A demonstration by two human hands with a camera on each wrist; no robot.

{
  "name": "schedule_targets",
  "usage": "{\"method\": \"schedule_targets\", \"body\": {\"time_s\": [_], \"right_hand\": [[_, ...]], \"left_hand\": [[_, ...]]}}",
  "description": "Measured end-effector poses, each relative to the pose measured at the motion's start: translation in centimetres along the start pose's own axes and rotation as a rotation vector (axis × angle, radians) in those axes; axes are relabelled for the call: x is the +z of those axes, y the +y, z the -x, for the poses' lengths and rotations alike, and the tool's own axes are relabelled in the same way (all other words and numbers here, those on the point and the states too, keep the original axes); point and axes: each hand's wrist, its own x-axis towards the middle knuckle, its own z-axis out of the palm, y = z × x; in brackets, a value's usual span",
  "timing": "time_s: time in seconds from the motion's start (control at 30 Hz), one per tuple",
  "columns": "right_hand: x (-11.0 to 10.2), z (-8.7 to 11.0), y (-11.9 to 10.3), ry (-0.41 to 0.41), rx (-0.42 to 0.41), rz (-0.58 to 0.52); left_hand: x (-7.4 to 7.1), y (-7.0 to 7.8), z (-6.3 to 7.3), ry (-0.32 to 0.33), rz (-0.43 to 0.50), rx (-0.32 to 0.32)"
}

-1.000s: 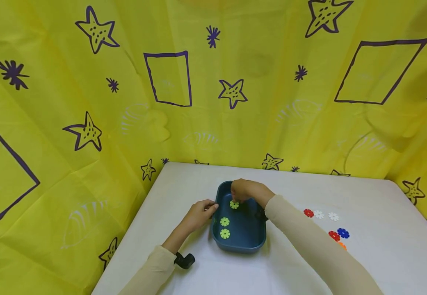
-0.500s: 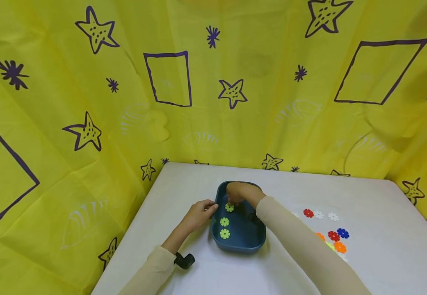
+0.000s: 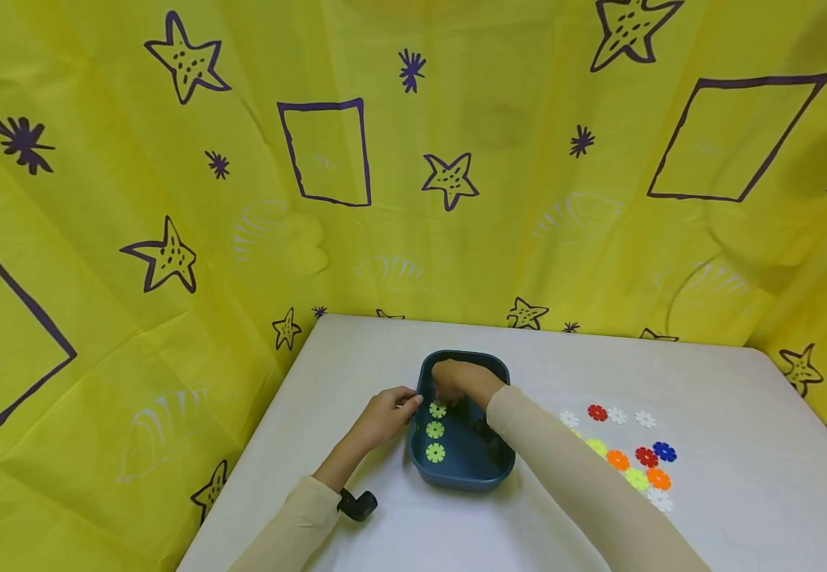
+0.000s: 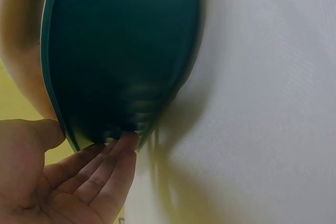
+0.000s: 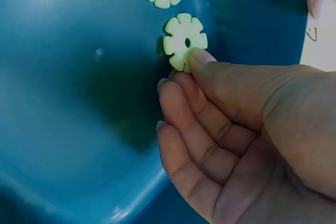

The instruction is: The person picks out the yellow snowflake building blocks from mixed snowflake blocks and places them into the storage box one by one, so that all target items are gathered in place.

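Observation:
A dark blue plastic tub (image 3: 472,457) stands on the table, its outer wall (image 4: 121,40) filling much of the left wrist view. My left hand (image 3: 382,417) holds its left side, thumb at the rim and fingers against the outside. Inside the tub, my right hand (image 3: 457,381) pinches a yellow-green flower-shaped disc (image 5: 177,30) between thumb and index finger, close to the tub floor. Along the left wall lie a second yellow-green disc (image 3: 435,430) and a third disc (image 3: 435,453), in line with the held one.
Right of the tub lie several loose flower discs, among them a blue disc (image 3: 664,451), an orange disc (image 3: 659,478) and a white disc (image 3: 645,419). The right sleeve (image 3: 585,477) reaches across beside them. A yellow patterned curtain (image 3: 413,238) surrounds the white table (image 3: 363,349).
My right hand has moved left and towards me inside the tub, bringing the pinched disc in line with the other two. My left hand has stayed on the rim.

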Motion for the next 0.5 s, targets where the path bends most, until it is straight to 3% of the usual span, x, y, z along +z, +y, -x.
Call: {"method": "schedule_targets", "body": {"time_s": [0.2,0.5], "right_hand": [[0.1,0.4,-0.4,0.008,0.021,-0.053],[0.5,0.8,-0.7,0.066,0.005,-0.012]], "left_hand": [[0.0,0.0,0.0,-0.005,0.008,-0.007],[0.0,0.0,0.1,-0.002,-0.007,0.01]]}}
